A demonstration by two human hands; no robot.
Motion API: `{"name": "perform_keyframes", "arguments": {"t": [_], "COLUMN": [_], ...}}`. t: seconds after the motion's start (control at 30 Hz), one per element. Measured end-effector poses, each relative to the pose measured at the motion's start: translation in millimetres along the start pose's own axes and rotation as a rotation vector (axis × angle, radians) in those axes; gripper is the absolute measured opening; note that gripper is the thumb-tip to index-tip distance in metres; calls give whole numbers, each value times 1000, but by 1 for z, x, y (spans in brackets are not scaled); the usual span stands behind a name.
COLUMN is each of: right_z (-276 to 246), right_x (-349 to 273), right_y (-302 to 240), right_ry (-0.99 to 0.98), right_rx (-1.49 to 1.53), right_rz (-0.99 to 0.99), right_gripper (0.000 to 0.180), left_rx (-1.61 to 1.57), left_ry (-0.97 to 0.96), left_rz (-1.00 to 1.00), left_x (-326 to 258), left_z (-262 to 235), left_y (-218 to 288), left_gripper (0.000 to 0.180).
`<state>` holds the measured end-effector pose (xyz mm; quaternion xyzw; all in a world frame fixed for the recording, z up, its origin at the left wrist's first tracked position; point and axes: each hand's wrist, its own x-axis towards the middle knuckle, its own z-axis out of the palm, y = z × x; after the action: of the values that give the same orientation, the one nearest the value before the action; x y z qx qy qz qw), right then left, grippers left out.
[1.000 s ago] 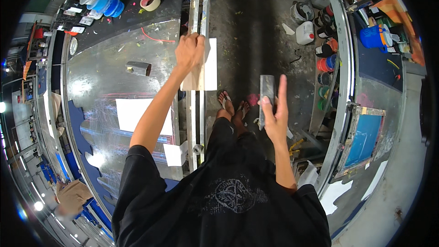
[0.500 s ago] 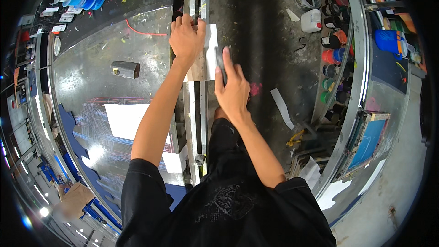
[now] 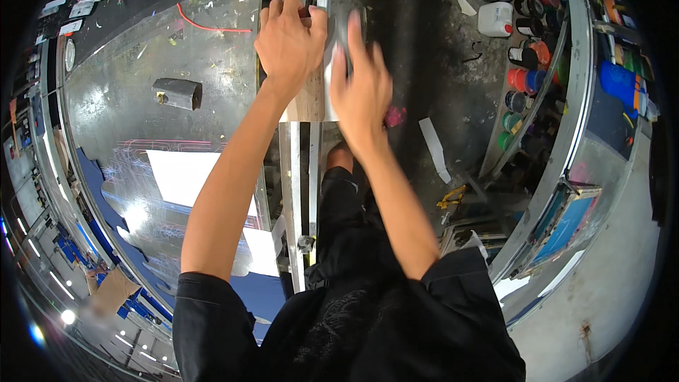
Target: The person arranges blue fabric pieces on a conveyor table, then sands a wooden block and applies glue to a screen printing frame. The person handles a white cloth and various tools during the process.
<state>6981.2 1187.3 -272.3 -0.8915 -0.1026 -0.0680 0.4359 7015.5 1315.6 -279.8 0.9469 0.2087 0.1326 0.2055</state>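
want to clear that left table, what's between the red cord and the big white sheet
In the head view, a dark grey block lies on the tabletop between the red cord and white sheet, with thin red lines nearer the sheet.

Left hand (image 3: 288, 41) near right hand (image 3: 362, 95)

A loose black shirt (image 3: 417, 332) is filling the 6 o'clock region, its wide short sleeves (image 3: 212, 318) opening at about 7 and 5 o'clock. A faded grey print (image 3: 332, 325) is showing among the folds at 6 o'clock, with black shorts (image 3: 338, 216) appearing just inward.
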Motion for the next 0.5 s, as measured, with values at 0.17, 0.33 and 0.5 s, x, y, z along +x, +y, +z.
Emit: {"name": "perform_keyframes", "arguments": {"t": [0.17,0.33,0.5], "right_z": [-27,17,-19], "right_x": [-108,37,-94], "right_y": [4,6,10], "right_ry": [-59,39,-32], "right_rx": [-45,-75,-42], "right_rz": [-62,22,-40], "right_gripper": [57,54,59], "left_rx": [9,7,-7], "left_ry": [-6,18,-6], "left_rz": [-22,37,-14], "left_x": [-3,2,-1], "left_z": [-1,2,0], "left_y": [-2,3,-1], "left_gripper": [27,26,26]}}
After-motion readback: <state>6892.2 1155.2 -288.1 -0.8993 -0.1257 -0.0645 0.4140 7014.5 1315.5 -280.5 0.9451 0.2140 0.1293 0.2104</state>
